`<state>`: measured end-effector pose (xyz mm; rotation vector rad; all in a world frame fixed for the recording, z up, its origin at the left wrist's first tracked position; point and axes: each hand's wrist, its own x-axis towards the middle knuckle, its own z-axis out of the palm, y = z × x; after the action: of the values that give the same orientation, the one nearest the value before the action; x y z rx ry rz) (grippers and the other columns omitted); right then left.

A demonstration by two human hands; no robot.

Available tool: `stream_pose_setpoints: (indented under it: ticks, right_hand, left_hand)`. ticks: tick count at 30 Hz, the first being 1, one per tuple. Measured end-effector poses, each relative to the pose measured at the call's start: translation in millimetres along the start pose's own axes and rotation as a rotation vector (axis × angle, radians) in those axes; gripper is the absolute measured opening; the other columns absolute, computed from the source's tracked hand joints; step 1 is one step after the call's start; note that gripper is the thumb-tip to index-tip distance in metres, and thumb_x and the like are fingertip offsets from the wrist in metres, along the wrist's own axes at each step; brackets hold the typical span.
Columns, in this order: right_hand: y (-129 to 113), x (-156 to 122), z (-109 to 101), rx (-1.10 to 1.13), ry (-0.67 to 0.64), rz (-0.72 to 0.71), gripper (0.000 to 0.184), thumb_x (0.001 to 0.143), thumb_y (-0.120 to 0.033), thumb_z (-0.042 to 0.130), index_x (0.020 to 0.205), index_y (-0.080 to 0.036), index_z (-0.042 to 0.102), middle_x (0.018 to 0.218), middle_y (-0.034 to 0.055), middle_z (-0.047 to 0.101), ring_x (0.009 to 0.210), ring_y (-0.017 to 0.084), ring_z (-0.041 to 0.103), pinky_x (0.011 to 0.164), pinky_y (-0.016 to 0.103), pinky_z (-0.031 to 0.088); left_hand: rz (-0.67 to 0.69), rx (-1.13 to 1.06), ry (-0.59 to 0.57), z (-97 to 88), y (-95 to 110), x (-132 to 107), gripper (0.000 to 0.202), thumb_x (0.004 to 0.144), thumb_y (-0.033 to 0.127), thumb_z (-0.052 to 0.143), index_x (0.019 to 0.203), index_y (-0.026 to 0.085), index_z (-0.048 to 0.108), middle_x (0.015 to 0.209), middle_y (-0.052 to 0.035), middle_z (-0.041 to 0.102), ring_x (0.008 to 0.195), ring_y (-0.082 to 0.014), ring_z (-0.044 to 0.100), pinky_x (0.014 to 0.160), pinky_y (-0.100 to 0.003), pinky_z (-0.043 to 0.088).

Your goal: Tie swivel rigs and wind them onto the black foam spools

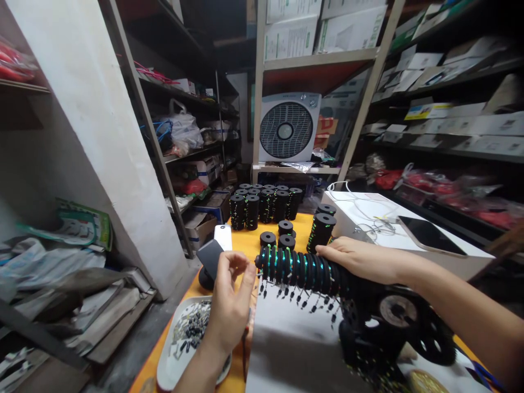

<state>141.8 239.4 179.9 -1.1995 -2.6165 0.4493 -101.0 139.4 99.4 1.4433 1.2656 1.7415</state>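
Both forearms bare, no sleeves; left hand [230, 297], right hand [355, 257] ungloved.
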Motion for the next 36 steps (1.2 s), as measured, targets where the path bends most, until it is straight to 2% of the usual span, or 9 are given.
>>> stream_pose_setpoints:
  ticks: [3,7,12,17,22,27,32,36]
  right_hand:
    - [-2,-4,3,0.009,0.000,0.036,0.057,0.093,-0.057,0.031,0.066,-0.021,0.066,0.065,0.0034,0.067,0.061,0.022,0.063,0.061,0.033,0.052]
    - [-6,-5,7,0.030,-0.002,0.062,0.059,0.093,-0.060,0.028,0.063,-0.021,0.062,0.066,0.0036,0.066,0.063,0.022,0.062,0.060,0.032,0.051]
    - [-6,-5,9,0.043,-0.002,0.083,0.060,0.092,-0.063,0.027,0.058,-0.021,0.054,0.065,0.0034,0.063,0.061,0.021,0.059,0.057,0.031,0.049]
    - [-6,-6,10,0.065,-0.009,0.093,0.058,0.092,-0.062,0.029,0.057,-0.021,0.050,0.062,0.0024,0.059,0.060,0.021,0.056,0.059,0.033,0.048]
    - [-8,-7,9,0.078,0.000,0.102,0.058,0.093,-0.062,0.028,0.059,-0.021,0.052,0.063,0.0028,0.059,0.061,0.022,0.056,0.060,0.033,0.047]
    - [-9,-7,9,0.089,0.004,0.103,0.058,0.093,-0.061,0.026,0.058,-0.021,0.050,0.061,0.0019,0.057,0.060,0.021,0.055,0.060,0.032,0.047]
    - [-5,-6,11,0.099,-0.004,0.108,0.056,0.091,-0.063,0.030,0.058,-0.021,0.048,0.062,0.0011,0.057,0.060,0.020,0.054,0.060,0.031,0.046]
    - [-3,-5,13,0.101,0.000,0.116,0.056,0.092,-0.062,0.029,0.060,-0.021,0.050,0.066,0.0020,0.058,0.063,0.021,0.054,0.061,0.031,0.045]
  left_hand:
    - [-0.013,0.048,0.041,1.6,-7,-9,0.017,0.086,0.031,0.062,0.087,0.024,0.046,0.082,0.0016,0.052,0.080,-0.0156,0.055,0.076,-0.029,0.045]
    - [0.036,0.122,0.089,6.7,-13,-13,0.015,0.083,0.026,0.064,0.090,0.024,0.051,0.087,-0.0007,0.057,0.087,-0.0184,0.059,0.081,-0.031,0.046]
    - [0.106,0.199,0.047,8.8,-10,-9,0.012,0.087,0.021,0.058,0.095,0.025,0.050,0.092,-0.0014,0.055,0.088,-0.0187,0.059,0.082,-0.033,0.046]
    - [0.169,0.283,-0.008,0.4,-4,-9,0.013,0.088,0.018,0.057,0.093,0.026,0.048,0.088,0.0005,0.052,0.086,-0.0168,0.057,0.082,-0.032,0.046]
    - [0.329,0.349,-0.092,-10.8,-1,-4,0.010,0.089,0.014,0.055,0.091,0.023,0.054,0.087,-0.0007,0.056,0.084,-0.0157,0.058,0.078,-0.029,0.047]
    - [0.445,0.408,-0.062,-13.0,-1,-2,0.014,0.083,0.010,0.064,0.087,0.021,0.055,0.081,-0.0001,0.058,0.078,-0.0143,0.058,0.074,-0.027,0.046]
    - [0.516,0.390,-0.009,-7.0,-3,-6,0.014,0.084,0.007,0.062,0.084,0.019,0.056,0.079,0.0002,0.057,0.074,-0.0122,0.059,0.070,-0.025,0.047]
    - [0.546,0.385,-0.038,-6.6,-5,-8,0.013,0.084,0.007,0.061,0.087,0.019,0.059,0.083,-0.0009,0.058,0.077,-0.0123,0.059,0.072,-0.025,0.048]
